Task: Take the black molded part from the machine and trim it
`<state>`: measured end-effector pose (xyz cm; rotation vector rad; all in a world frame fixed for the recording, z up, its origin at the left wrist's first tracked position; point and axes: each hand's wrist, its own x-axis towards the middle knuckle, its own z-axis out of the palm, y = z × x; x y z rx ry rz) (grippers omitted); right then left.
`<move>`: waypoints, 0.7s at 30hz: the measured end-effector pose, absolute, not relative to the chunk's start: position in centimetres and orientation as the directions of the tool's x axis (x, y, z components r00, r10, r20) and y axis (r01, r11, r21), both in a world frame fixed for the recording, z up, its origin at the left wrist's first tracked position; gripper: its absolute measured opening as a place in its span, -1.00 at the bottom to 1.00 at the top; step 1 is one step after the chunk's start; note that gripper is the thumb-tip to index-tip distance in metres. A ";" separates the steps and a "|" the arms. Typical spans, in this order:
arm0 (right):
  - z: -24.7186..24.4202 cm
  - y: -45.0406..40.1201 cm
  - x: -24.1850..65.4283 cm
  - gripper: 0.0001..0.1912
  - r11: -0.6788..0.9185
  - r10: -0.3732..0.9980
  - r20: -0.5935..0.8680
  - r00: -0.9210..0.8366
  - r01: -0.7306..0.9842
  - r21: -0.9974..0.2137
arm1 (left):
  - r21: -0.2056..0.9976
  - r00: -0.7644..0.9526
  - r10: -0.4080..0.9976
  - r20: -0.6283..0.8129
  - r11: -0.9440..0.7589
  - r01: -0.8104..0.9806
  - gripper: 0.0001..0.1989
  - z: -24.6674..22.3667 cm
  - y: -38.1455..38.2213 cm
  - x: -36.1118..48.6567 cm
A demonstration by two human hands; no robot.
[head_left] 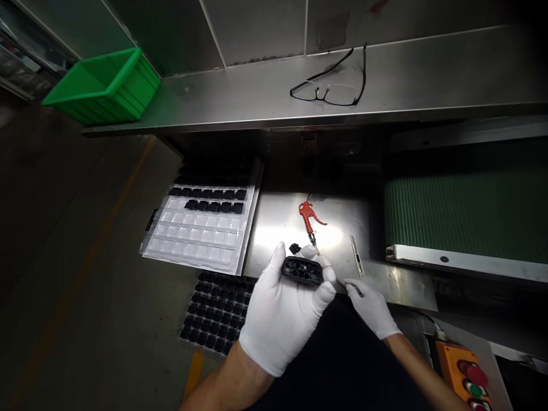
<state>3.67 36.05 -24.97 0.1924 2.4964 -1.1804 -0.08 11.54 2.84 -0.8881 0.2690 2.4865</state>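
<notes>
My left hand [285,311], in a white glove, is raised over the bench edge with its fingers closed around a black plastic housing [302,270]. The housing's open side, with round recesses, faces up. My right hand [371,308], also gloved, is at the bench's front edge. Its fingers are bent together by a thin, dull rod-like piece; what they grip is too small to make out. Just beyond my left hand lie a small black part [295,248] and a red air blow gun [307,216]. A slim pen-like knife [356,256] lies beyond my right hand.
A white tray [194,234] with rows of black pieces stands left, above another filled tray [216,314]. A green bin [107,91] and eyeglasses [327,94] rest on the shelf [226,97]. Right are a green conveyor belt [466,220] and an orange button box [464,371].
</notes>
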 end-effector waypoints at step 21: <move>-25.1 36.8 2.2 -0.53 0.641 -0.003 -0.348 -0.937 0.265 -0.720 | -0.055 -0.708 0.406 -0.578 -0.885 -0.463 -0.50 3.1 13.5 0.3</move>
